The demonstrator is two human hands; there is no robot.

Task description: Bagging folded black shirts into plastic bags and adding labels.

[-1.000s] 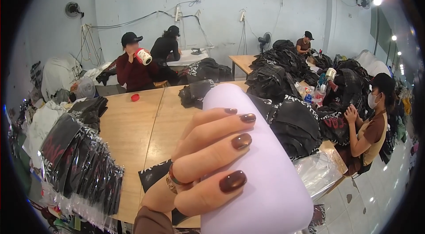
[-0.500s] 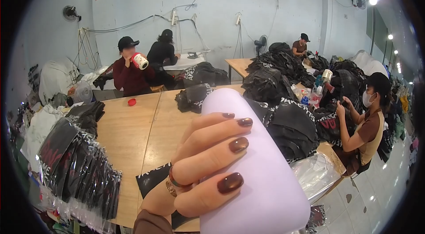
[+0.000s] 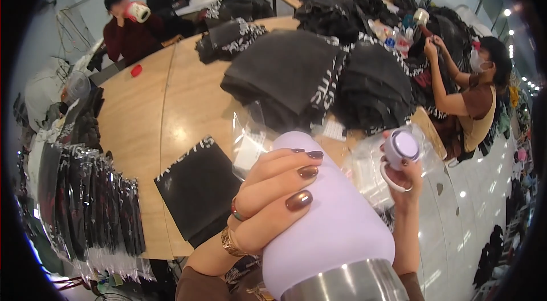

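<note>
A lavender bottle (image 3: 342, 227) with a bare steel band near its lower end fills the middle foreground. It is tilted, with the steel end close to me. My left hand (image 3: 273, 198) is wrapped round its side, fingertips showing on the front. Further right, my right hand (image 3: 409, 184) grips a matching lavender bottle cap (image 3: 402, 147) with a pale loop on it. Cap and bottle are apart. Behind my left wrist a folded black garment (image 3: 199, 192) lies on the wooden table (image 3: 137, 130).
Piles of folded black garments (image 3: 285, 73) cover the table's far side. Bagged garments (image 3: 91, 210) line the left edge. Clear plastic bags (image 3: 362, 173) lie near my right hand. A co-worker (image 3: 476, 96) sits at right; another person (image 3: 128, 33) drinks at far left, near a red cap (image 3: 136, 70).
The view has tipped downward. The bottle's steel band now shows at the bottom, and my right hand with the cap has come into sight at the right.
</note>
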